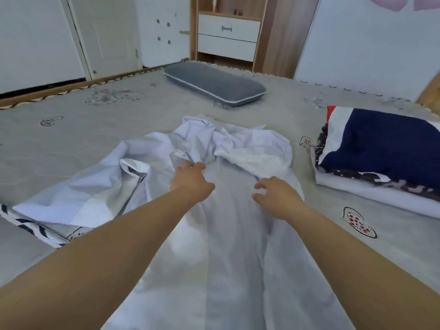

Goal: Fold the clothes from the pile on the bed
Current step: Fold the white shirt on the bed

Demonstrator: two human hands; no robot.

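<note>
White shirt (228, 234) is spread lengthwise mid-bed (71, 144), upper part bunched. Bunched cloth is pinched by left hand (190, 182); right hand (278, 196) is held loosely curled, nothing gripped. Risk: one-sided pulling could skew the shirt and set creases.

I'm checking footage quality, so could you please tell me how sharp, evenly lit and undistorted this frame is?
Head view: soft, even daylight with faint shadows and no glare; wide-angle bending curves the bed edge; overall softness, with the white garment nearly featureless below both hands and the right edge smeared.
</note>
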